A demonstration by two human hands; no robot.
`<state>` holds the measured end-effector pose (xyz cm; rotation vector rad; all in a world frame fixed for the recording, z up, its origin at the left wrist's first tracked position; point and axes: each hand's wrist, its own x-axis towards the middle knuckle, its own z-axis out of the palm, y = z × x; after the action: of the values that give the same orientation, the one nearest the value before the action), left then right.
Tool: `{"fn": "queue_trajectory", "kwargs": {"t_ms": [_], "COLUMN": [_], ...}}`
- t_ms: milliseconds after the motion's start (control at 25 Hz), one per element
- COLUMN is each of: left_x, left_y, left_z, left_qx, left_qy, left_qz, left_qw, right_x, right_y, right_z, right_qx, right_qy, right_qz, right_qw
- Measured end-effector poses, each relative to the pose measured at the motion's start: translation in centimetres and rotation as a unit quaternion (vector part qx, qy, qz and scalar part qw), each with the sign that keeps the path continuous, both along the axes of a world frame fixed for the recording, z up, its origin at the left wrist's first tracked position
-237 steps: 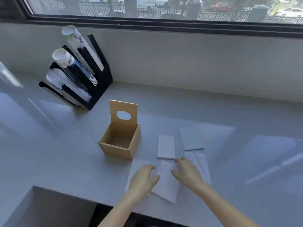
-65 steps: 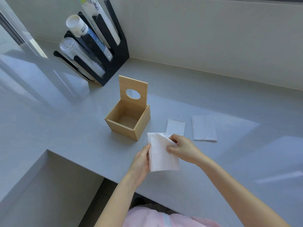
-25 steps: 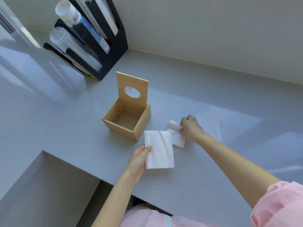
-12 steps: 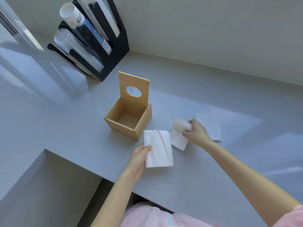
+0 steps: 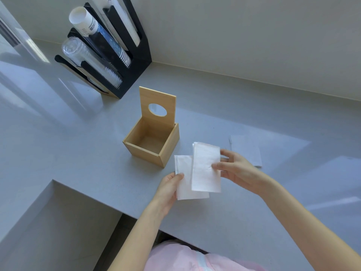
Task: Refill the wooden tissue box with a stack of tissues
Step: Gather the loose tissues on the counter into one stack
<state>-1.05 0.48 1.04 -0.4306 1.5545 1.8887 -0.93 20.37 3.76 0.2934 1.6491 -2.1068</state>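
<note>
Wooden tissue box stands on the grey counter, lid raised upright at its far side, interior empty; left hand pinches a folded tissue by its left edge, thumb on top, just in front of and to the right of the box; right hand grips a second folded tissue between thumb and fingers, overlapping the first; a third tissue lies flat on the counter beyond the right hand; black cup holder stands at the rear left.
</note>
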Motion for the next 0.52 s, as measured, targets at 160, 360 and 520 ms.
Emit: {"fn": "queue_trajectory", "kwargs": {"t_ms": [160, 360, 520], "left_x": [0.3, 0.6, 0.6], "left_y": [0.3, 0.0, 0.1], "left_z": [0.3, -0.1, -0.2], "left_qx": [0.004, 0.021, 0.021], "left_qy": [0.009, 0.008, 0.011], "left_qz": [-0.030, -0.027, -0.035], "left_qw": [1.000, 0.999, 0.999], "right_x": [0.3, 0.4, 0.4], "right_y": [-2.9, -3.8, -4.0], "right_z": [-2.0, -2.7, -2.7], "right_qx": [0.091, 0.213, 0.290], "right_qy": [-0.029, -0.033, -0.010], "right_qz": [0.026, 0.019, 0.017], "right_qw": [0.995, 0.976, 0.957]}}
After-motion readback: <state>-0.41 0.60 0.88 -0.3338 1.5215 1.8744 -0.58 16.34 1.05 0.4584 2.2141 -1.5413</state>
